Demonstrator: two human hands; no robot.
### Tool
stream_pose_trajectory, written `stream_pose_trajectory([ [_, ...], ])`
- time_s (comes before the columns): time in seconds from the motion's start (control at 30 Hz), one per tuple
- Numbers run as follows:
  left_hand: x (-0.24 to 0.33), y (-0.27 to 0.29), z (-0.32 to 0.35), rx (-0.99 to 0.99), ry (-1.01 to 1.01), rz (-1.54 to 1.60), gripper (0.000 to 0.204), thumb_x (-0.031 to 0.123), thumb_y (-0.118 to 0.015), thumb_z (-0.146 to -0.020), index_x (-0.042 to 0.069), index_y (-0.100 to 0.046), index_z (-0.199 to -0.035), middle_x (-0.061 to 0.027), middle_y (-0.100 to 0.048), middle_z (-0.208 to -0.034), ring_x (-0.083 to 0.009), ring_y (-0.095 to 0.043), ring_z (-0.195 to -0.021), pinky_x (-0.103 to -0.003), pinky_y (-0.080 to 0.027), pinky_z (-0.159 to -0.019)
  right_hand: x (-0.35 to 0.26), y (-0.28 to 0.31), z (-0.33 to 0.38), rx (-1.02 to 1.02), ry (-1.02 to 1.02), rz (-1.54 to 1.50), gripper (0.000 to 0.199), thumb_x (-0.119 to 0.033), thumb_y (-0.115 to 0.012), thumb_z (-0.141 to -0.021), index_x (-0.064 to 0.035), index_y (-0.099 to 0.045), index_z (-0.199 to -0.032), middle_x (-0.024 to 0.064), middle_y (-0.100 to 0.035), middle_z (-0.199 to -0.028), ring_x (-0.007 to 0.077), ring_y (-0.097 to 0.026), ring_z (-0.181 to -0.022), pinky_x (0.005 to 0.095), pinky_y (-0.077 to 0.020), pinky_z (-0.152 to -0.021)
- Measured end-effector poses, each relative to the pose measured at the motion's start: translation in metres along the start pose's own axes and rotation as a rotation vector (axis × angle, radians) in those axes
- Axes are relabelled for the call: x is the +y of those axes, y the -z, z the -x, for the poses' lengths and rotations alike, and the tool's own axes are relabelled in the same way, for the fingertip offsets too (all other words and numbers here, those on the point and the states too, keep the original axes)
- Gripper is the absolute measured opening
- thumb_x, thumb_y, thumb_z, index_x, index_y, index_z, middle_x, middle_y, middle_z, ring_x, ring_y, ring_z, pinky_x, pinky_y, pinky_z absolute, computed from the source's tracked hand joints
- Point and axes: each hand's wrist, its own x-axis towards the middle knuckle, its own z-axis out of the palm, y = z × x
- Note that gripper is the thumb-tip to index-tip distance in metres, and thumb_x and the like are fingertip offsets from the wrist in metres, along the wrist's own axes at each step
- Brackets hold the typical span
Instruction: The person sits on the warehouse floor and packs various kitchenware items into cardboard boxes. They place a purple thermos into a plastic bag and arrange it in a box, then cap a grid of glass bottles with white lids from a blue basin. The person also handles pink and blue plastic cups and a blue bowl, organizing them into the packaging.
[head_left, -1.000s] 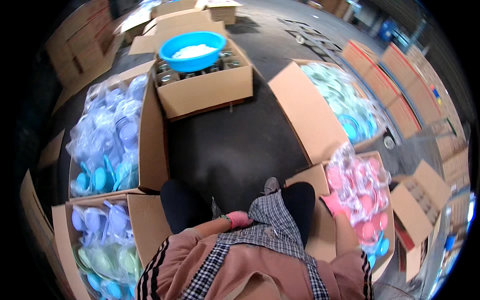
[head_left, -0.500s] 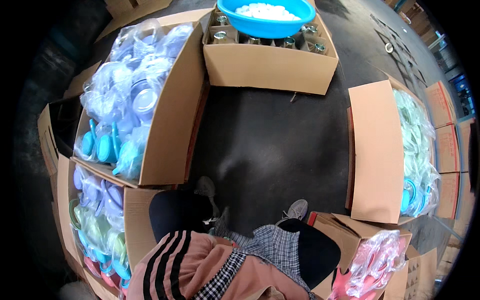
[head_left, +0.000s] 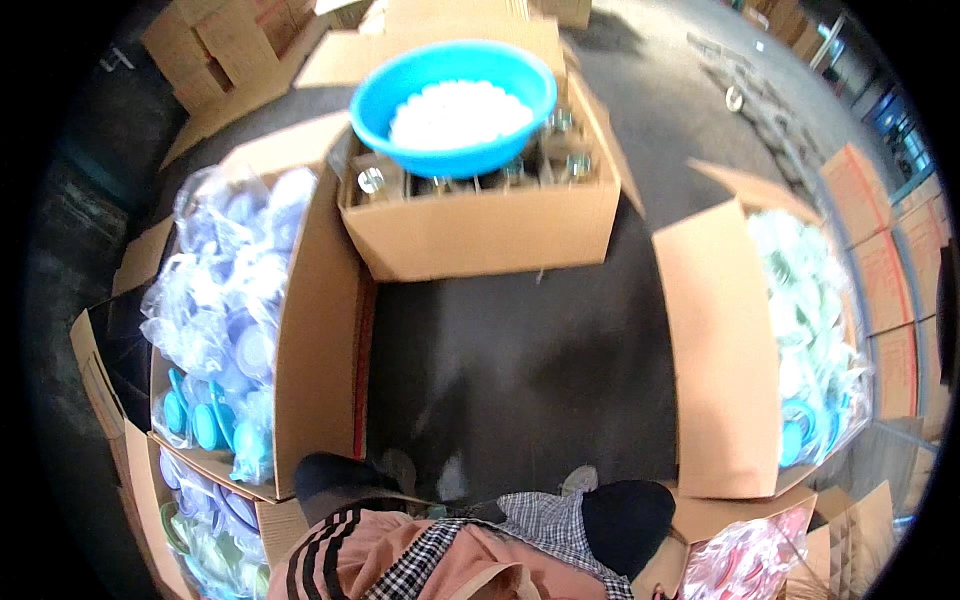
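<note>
Neither of my hands shows; only a pink sleeve with black stripes (head_left: 325, 550) and a checked apron (head_left: 550, 530) are visible at the lower edge. Ahead, a blue basin (head_left: 455, 165) full of small white pieces (head_left: 460, 115) rests on top of an open carton (head_left: 485, 235). Shiny round tops of glass containers (head_left: 371, 180) stick up from the carton's dividers. To my left, another carton (head_left: 320, 330) holds lavender plastic parts (head_left: 240, 270) in clear bags, with turquoise lids (head_left: 212, 425) at its near end.
A carton (head_left: 722, 370) on the right holds bagged pale green parts (head_left: 800, 270) and blue pieces. Close by at lower right are bagged pink parts (head_left: 745, 555); at lower left, mixed-colour ones (head_left: 205, 530). Stacked cartons (head_left: 885, 275) line the far right. Dark floor (head_left: 520, 380) lies between.
The view has tilted up, so the basin and cartons sit lower in the picture and more of the far background shows. No object has visibly been moved.
</note>
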Motion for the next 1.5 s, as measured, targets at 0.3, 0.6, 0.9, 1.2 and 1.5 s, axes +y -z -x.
stream_pose_trajectory([
  [0.3, 0.026, 0.011, -0.024, 0.186, -0.279, 0.046, 0.055, 0.042, -0.048, -0.08, -0.003, -0.051, -0.112, -0.0185, -0.053, -0.115, -0.0274, -0.05, -0.108, -0.035, -0.038, -0.092, -0.159, 0.02, -0.062, 0.031, 0.525, 0.058, 0.047, -0.03, -0.06, -0.072, 0.0029, -0.054, -0.105, 0.0194, -0.057, -0.103, 0.0274, -0.055, -0.093, 0.0361, -0.0431, -0.08],
  [0.6, -0.023, -0.036, 0.006, 0.345, -0.198, 0.23, 0.055, 0.041, -0.049, -0.08, -0.003, -0.051, -0.113, -0.0179, -0.052, -0.116, -0.0268, -0.049, -0.108, -0.035, -0.037, -0.092, -0.279, -0.006, -0.075, -0.061, 0.891, 0.18, 0.048, -0.034, -0.057, -0.073, 0.0027, -0.054, -0.104, 0.0194, -0.057, -0.103, 0.0285, -0.056, -0.093, 0.0367, -0.0435, -0.08],
  [0.9, -0.051, -0.068, 0.031, 0.388, -0.012, 0.384, 0.056, 0.041, -0.05, -0.079, -0.002, -0.051, -0.114, -0.0173, -0.052, -0.117, -0.0263, -0.049, -0.109, -0.035, -0.037, -0.092, -0.358, -0.039, -0.117, -0.045, 0.98, 0.245, 0.05, -0.038, -0.055, -0.074, 0.0024, -0.055, -0.104, 0.0194, -0.058, -0.103, 0.0296, -0.056, -0.093, 0.0373, -0.0439, -0.08],
  [1.2, -0.026, 0.008, -0.013, 0.273, 0.098, 0.287, 0.057, 0.041, -0.051, -0.079, -0.002, -0.05, -0.115, -0.0168, -0.052, -0.117, -0.0257, -0.049, -0.109, -0.035, -0.037, -0.093, -0.461, -0.073, -0.196, 0.038, 0.982, 0.25, 0.053, -0.043, -0.052, -0.075, 0.0022, -0.055, -0.103, 0.0193, -0.058, -0.102, 0.0307, -0.056, -0.092, 0.0379, -0.0443, -0.079],
  [1.5, 0.041, 0.125, -0.099, 0.094, 0.032, 0.124, 0.057, 0.041, -0.052, -0.078, -0.002, -0.05, -0.116, -0.0162, -0.052, -0.118, -0.0252, -0.049, -0.109, -0.035, -0.037, -0.093, -0.533, -0.091, -0.272, 0.017, 0.912, 0.264, 0.056, -0.047, -0.05, -0.076, 0.002, -0.055, -0.102, 0.0193, -0.058, -0.102, 0.0318, -0.056, -0.092, 0.0385, -0.0447, -0.079],
])
